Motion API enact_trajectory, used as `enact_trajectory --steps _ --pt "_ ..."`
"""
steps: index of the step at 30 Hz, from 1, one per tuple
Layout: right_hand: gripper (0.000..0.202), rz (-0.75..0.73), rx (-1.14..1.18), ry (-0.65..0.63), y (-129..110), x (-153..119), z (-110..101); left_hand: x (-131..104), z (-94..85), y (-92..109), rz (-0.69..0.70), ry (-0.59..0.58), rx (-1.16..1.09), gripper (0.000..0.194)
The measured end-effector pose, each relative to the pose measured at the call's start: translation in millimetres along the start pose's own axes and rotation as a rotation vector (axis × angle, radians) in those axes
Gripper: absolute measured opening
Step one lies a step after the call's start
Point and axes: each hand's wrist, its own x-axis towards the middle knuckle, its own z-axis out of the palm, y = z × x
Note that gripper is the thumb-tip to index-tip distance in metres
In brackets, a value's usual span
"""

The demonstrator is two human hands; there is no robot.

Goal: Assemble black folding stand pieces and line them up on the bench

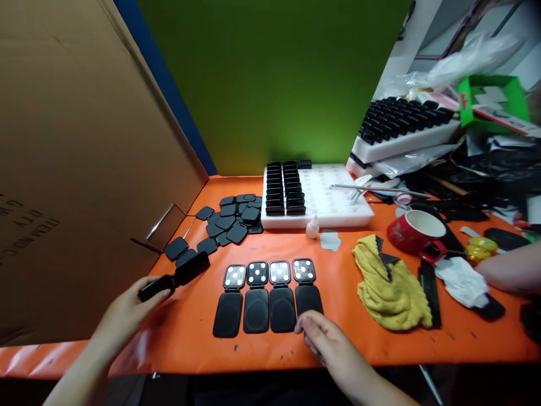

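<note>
My left hand (147, 296) grips a black hinged case (192, 269), swung open and tilted above the orange table. Before me, several black hinged cases lie unfolded in a row. Their small upper panels, such as the leftmost panel (234, 276), carry white dots; the larger lower panels are plain black. My right hand (323, 338) is at the near edge of the rightmost case (309, 300), its thumb and fingers drawn together and covering that edge. Whatever is between those fingertips is hidden. Behind the row is a heap of loose black cases (228, 220).
A white foam tray (333, 217) holds upright black cases; tweezers (376, 188) rest across it. Nearby are a small white bottle (313, 227), yellow cloth (391, 290) and red mug (412, 234). A cardboard box (84, 169) walls the left. Another person's arm (511, 268) reaches in at right.
</note>
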Motion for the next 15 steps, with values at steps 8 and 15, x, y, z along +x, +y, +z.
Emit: enact_trajectory --steps 8,15 --pt "0.032 -0.02 -0.049 -0.011 -5.2 -1.3 4.7 -32.6 -1.3 42.6 -0.367 0.247 -0.921 0.016" --pt "0.035 -0.081 -0.096 0.099 -12.1 -6.8 4.2 -134.4 95.1 94.0 -0.84 -0.526 -1.136 0.033"
